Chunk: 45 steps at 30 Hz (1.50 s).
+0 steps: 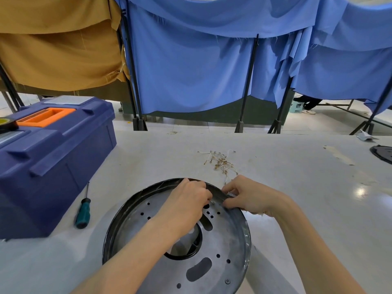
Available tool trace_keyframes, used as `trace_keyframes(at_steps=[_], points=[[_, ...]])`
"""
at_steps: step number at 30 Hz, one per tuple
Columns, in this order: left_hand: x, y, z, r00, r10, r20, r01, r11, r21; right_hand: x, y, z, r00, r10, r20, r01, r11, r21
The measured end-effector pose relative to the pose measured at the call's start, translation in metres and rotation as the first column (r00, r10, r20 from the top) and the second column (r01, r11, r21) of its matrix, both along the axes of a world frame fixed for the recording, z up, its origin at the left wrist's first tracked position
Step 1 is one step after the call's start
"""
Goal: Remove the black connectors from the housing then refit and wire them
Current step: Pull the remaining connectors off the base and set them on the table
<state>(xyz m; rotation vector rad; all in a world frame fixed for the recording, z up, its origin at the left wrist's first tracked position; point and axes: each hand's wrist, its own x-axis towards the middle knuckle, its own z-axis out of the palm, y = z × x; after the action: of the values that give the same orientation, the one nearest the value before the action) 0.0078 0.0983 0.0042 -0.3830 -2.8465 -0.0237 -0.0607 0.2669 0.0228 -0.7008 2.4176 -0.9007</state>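
Observation:
A round grey metal housing (224,240) with a black rim, a central hole and several small holes lies on the white table in front of me. My left hand (188,200) reaches inside it at the far edge, fingers curled over something small that I cannot make out. My right hand (246,194) pinches the far right rim of the housing, close to the left fingertips. A loose pile of short wires with brass terminals (221,162) lies on the table just beyond the housing. No black connector shows clearly; my hands hide that spot.
A blue toolbox (53,153) with an orange handle stands at the left, a tape roll (6,124) on its lid. A green-handled screwdriver (83,211) lies beside it. Another dark round part (382,153) sits at the table's right edge. Blue and tan curtains hang behind.

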Motion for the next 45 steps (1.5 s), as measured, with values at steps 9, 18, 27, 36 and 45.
trace_keyframes(at_steps=[9, 18, 27, 36, 45], points=[[0.001, 0.003, -0.006, 0.999, -0.038, -0.017, 0.039, 0.999, 0.017, -0.002, 0.000, -0.002, 1.000, -0.005, -0.010, 0.005, 1.000, -0.008], [-0.001, 0.005, -0.013, 0.992, -0.082, -0.097, 0.086, 0.996, 0.036, -0.001, 0.001, -0.001, 1.000, -0.008, 0.005, 0.008, 1.000, -0.010], [-0.003, 0.006, -0.018, 0.988, -0.100, -0.116, 0.120, 0.976, 0.181, -0.001, 0.001, 0.000, 1.000, -0.012, -0.011, 0.012, 1.000, -0.008], [0.000, 0.008, -0.015, 0.994, -0.015, -0.105, 0.065, 0.871, 0.486, 0.000, 0.000, 0.001, 1.000, -0.021, 0.014, 0.021, 1.000, 0.010], [-0.003, 0.006, -0.019, 0.994, -0.038, -0.101, 0.057, 0.979, 0.194, -0.001, 0.001, 0.000, 1.000, -0.021, 0.019, 0.021, 1.000, 0.002]])
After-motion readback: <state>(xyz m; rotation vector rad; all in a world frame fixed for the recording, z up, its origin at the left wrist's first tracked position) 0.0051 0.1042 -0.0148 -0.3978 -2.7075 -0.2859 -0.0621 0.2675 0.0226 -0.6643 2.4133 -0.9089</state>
